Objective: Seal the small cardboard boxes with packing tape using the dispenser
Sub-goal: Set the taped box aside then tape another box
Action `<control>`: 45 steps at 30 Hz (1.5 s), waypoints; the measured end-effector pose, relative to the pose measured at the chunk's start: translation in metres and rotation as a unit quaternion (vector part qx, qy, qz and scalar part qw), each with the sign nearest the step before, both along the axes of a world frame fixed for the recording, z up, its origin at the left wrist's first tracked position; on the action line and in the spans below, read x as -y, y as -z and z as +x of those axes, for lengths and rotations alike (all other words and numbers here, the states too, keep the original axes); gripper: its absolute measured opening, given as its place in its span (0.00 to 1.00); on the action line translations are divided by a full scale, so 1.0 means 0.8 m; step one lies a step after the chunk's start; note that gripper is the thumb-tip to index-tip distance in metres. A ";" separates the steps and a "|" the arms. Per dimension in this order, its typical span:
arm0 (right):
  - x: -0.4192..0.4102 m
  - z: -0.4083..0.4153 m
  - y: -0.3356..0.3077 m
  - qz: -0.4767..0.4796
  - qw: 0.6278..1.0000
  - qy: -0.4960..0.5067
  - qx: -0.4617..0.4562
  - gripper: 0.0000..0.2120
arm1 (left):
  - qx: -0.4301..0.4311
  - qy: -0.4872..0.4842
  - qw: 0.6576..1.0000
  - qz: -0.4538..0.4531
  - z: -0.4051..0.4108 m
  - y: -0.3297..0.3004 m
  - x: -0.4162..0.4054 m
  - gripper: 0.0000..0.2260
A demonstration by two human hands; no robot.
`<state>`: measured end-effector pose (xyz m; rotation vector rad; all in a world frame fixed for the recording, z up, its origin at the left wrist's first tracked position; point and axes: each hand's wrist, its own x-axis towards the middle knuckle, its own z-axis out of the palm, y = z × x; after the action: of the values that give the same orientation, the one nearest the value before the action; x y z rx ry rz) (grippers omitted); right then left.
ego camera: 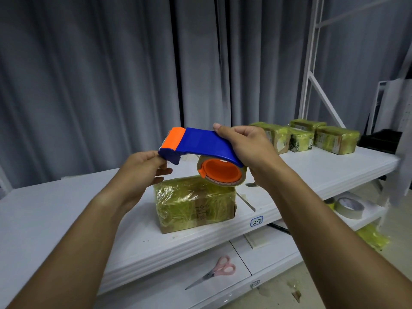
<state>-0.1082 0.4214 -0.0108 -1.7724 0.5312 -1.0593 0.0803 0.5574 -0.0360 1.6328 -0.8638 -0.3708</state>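
The right hand (243, 146) is gripping the dispenser (200, 143) above the box (194, 204) near the shelf's front edge, the left hand (142, 168) is pinching its nose, likely freeing tape to lay next.

Dim, even indoor light, soft shadows, glare on the taped box (194, 204), wide-angle bending at blurred edges.

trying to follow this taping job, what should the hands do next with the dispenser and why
Probably pull the tape end free and lower the dispenser onto the box. The right hand holds it in the air above the box, while the left hand fingers pinch at its blade end.
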 end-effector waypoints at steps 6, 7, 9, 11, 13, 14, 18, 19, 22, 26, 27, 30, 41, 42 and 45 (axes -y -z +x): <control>-0.001 -0.004 -0.002 -0.003 1.000 0.003 -0.002 0.16 | 0.056 -0.008 0.998 0.013 -0.004 -0.003 -0.005 0.10; 0.000 -0.005 -0.002 -0.004 1.000 0.003 -0.003 0.16 | 0.056 -0.005 0.998 0.009 -0.006 -0.005 -0.006 0.10; 0.001 -0.006 -0.004 -0.004 1.000 0.001 -0.001 0.17 | 0.041 0.003 0.999 -0.004 -0.009 -0.008 -0.007 0.09; 0.002 -0.008 -0.004 -0.004 1.000 -0.005 0.000 0.17 | 0.025 -0.004 1.000 -0.015 -0.012 -0.009 -0.007 0.09; 0.003 -0.009 -0.003 -0.006 1.000 -0.011 -0.005 0.17 | 0.012 -0.017 1.000 -0.021 -0.013 -0.010 -0.007 0.09; 0.003 -0.009 -0.002 -0.007 1.000 -0.013 -0.008 0.17 | 0.009 -0.023 0.999 -0.021 -0.013 -0.010 -0.007 0.09; 0.002 -0.009 -0.002 -0.006 1.000 -0.020 -0.017 0.18 | 0.012 -0.019 1.000 0.001 -0.016 -0.010 -0.011 0.09; 0.001 -0.009 -0.003 -0.006 1.000 -0.024 -0.019 0.19 | 0.014 -0.017 1.000 0.007 -0.017 -0.010 -0.012 0.09; 0.000 -0.005 -0.008 -0.010 0.999 -0.039 -0.031 0.23 | 0.025 -0.022 0.999 0.021 -0.018 -0.010 -0.013 0.11; 0.006 0.002 -0.020 -0.023 0.997 -0.046 -0.064 0.28 | 0.033 -0.051 0.998 0.022 -0.013 -0.012 -0.013 0.14; 0.009 0.003 -0.022 -0.024 0.996 -0.048 -0.072 0.29 | 0.027 -0.050 0.998 0.023 -0.012 -0.012 -0.012 0.13; 0.018 0.004 -0.025 -0.029 0.993 -0.053 -0.101 0.32 | 0.027 -0.040 0.998 0.036 -0.012 -0.007 -0.008 0.13; 0.041 0.023 -0.010 -0.035 0.988 -0.040 -0.146 0.28 | 0.075 -0.073 0.993 0.048 -0.007 0.006 0.000 0.14; 0.042 0.023 -0.009 -0.034 0.988 -0.041 -0.147 0.27 | 0.077 -0.076 0.993 0.051 -0.007 0.006 0.001 0.15; 0.044 0.024 -0.008 -0.033 0.987 -0.042 -0.150 0.25 | 0.077 -0.084 0.992 0.054 -0.004 0.006 0.002 0.13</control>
<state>-0.0892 0.3863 -0.0043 -2.0099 0.6027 -0.7644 0.0771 0.5556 -0.0407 1.8384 -0.8257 -0.1777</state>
